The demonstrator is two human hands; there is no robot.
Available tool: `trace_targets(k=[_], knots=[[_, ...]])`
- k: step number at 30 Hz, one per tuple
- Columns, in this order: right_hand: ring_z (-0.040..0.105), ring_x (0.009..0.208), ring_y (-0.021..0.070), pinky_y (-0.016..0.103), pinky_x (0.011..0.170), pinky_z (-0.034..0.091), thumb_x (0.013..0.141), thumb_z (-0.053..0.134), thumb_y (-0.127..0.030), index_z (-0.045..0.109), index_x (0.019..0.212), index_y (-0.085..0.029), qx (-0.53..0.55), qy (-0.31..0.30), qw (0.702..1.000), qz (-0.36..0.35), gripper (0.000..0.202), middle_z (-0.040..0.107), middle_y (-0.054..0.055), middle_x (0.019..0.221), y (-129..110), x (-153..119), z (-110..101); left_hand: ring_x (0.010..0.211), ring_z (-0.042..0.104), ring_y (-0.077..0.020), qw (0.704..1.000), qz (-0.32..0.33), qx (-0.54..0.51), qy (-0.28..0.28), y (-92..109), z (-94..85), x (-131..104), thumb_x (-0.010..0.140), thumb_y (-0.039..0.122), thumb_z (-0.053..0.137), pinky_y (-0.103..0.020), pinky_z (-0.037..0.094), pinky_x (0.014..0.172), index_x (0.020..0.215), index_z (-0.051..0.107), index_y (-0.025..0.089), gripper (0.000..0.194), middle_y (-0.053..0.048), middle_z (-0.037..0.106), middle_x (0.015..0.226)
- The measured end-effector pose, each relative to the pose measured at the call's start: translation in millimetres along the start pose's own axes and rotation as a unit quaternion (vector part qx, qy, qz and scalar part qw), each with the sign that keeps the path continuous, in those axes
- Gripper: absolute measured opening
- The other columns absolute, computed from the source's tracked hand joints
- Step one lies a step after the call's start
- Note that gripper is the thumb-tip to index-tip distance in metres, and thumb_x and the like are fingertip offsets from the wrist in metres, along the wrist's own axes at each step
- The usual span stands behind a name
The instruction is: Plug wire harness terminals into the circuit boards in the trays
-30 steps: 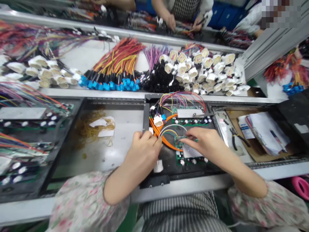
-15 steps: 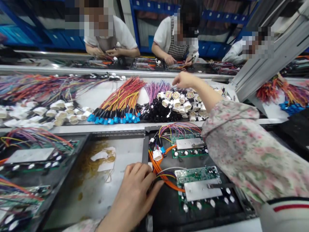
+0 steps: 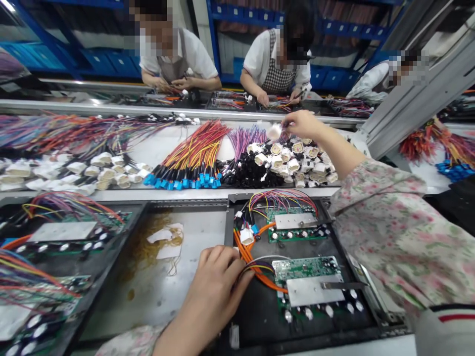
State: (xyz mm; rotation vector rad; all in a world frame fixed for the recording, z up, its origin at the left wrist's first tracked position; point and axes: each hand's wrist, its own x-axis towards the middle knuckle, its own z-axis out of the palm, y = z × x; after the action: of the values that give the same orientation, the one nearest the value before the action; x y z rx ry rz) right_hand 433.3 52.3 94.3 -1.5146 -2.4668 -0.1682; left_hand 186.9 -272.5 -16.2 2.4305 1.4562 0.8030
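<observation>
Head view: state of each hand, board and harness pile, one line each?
left hand: fingers pinched on the orange wires
right hand: raised, holding a white connector
near circuit board: flat in black tray, wired
far circuit board: flat, wired
white connector pile: loose heap on shelf

Two circuit boards (image 3: 297, 226) (image 3: 311, 287) lying in the black tray (image 3: 260, 316); three co-workers (image 3: 174, 59) (image 3: 278, 59) (image 3: 374, 79) sitting opposite; two hands (image 3: 213, 289) (image 3: 302, 123) working.
</observation>
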Motion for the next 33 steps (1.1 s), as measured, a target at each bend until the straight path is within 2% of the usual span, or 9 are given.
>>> trace_targets(k=[5, 10, 14, 17, 19, 22, 26, 29, 33], knots=[[0.063, 0.079, 0.0144, 0.026, 0.072, 0.044, 0.091, 0.051, -0.021, 0.068, 0.099, -0.014, 0.016, 0.091, 0.994, -0.052, 0.02, 0.07, 0.004, 0.087, -45, -63, -64, 0.084, 0.061, -0.0193, 0.997, 0.015, -0.044, 0.054, -4, -1.6, 7, 0.091, 0.017, 0.053, -0.036, 0.046, 0.074, 0.092, 0.063, 0.02, 0.01, -0.004, 0.067, 0.089], [0.068, 0.092, 0.0136, 0.026, 0.077, 0.049, 0.098, 0.039, -0.038, 0.061, 0.123, -0.026, 0.113, 0.006, 0.954, -0.277, 0.035, 0.072, -0.001, 0.097, -132, -172, -115, 0.085, 0.064, -0.0185, 0.917, -0.007, -0.397, 0.024, 31, -10.3, 14, 0.093, 0.056, 0.043, -0.035, 0.055, 0.074, 0.128, 0.049, 0.023, 0.048, -0.009, 0.065, 0.101], [0.07, 0.078, 0.0111, 0.021, 0.068, 0.054, 0.094, 0.04, -0.018, 0.035, 0.147, -0.021, 0.395, -0.265, 0.861, -0.18, 0.054, 0.073, 0.001, 0.105, -149, -249, -79, 0.072, 0.063, -0.0185, 0.882, -0.078, -0.461, -0.056, 58, -12.4, 20, 0.088, 0.062, 0.047, -0.033, 0.056, 0.063, 0.106, 0.063, 0.023, 0.046, -0.007, 0.066, 0.09], [0.065, 0.061, 0.0121, 0.024, 0.053, 0.049, 0.094, 0.043, -0.023, 0.037, 0.144, -0.022, 0.466, -0.318, 0.825, -0.029, 0.051, 0.072, -0.003, 0.077, -134, -297, -30, 0.074, 0.066, -0.0161, 0.866, -0.154, -0.467, -0.085, 59, -2.5, 23, 0.088, 0.035, 0.055, -0.031, 0.059, 0.07, 0.088, 0.064, 0.02, 0.017, -0.004, 0.068, 0.089], [0.059, 0.054, 0.011, 0.023, 0.047, 0.042, 0.091, 0.049, -0.029, 0.06, 0.115, -0.021, 0.483, -0.314, 0.816, 0.046, 0.027, 0.067, -0.004, 0.065, -125, -320, -6, 0.074, 0.068, -0.0153, 0.85, -0.202, -0.477, -0.095, 55, 7.4, 23, 0.087, 0.026, 0.054, -0.03, 0.06, 0.071, 0.081, 0.062, 0.019, 0.013, -0.003, 0.067, 0.087], [0.055, 0.055, 0.0104, 0.024, 0.05, 0.041, 0.086, 0.058, -0.031, 0.064, 0.072, -0.021, 0.482, -0.283, 0.824, 0.09, 0.018, 0.065, -0.003, 0.064, -118, -336, 6, 0.072, 0.069, -0.0149, 0.824, -0.241, -0.5, -0.111, 50, 19.7, 23, 0.086, 0.023, 0.053, -0.029, 0.061, 0.069, 0.081, 0.06, 0.018, 0.01, -0.001, 0.067, 0.082], [0.051, 0.053, 0.011, 0.025, 0.048, 0.038, 0.087, 0.058, -0.032, 0.064, 0.068, -0.022, 0.42, -0.24, 0.873, 0.063, 0.021, 0.061, -0.003, 0.059, -112, -335, -2, 0.07, 0.07, -0.0164, 0.815, -0.246, -0.508, -0.133, 47, 21.7, 23, 0.085, 0.027, 0.056, -0.031, 0.061, 0.068, 0.082, 0.058, 0.019, 0.009, -0.001, 0.068, 0.078], [0.054, 0.055, 0.0123, 0.027, 0.051, 0.039, 0.087, 0.057, -0.029, 0.063, 0.07, -0.021, 0.328, -0.123, 0.934, 0.073, 0.02, 0.063, -0.001, 0.062, -110, -326, -3, 0.075, 0.072, -0.0196, 0.804, -0.228, -0.524, -0.164, 44, 14.4, 20, 0.086, 0.031, 0.058, -0.035, 0.062, 0.072, 0.088, 0.057, 0.02, 0.012, -0.003, 0.071, 0.078], [0.062, 0.065, 0.0133, 0.027, 0.062, 0.047, 0.085, 0.059, -0.021, 0.063, 0.078, -0.02, 0.337, -0.021, 0.938, 0.084, 0.008, 0.068, 0.001, 0.073, -118, -313, 15, 0.087, 0.073, -0.0232, 0.778, -0.243, -0.561, -0.144, 38, 8.2, 14, 0.087, 0.031, 0.057, -0.039, 0.062, 0.078, 0.099, 0.053, 0.02, 0.017, -0.006, 0.072, 0.091]])
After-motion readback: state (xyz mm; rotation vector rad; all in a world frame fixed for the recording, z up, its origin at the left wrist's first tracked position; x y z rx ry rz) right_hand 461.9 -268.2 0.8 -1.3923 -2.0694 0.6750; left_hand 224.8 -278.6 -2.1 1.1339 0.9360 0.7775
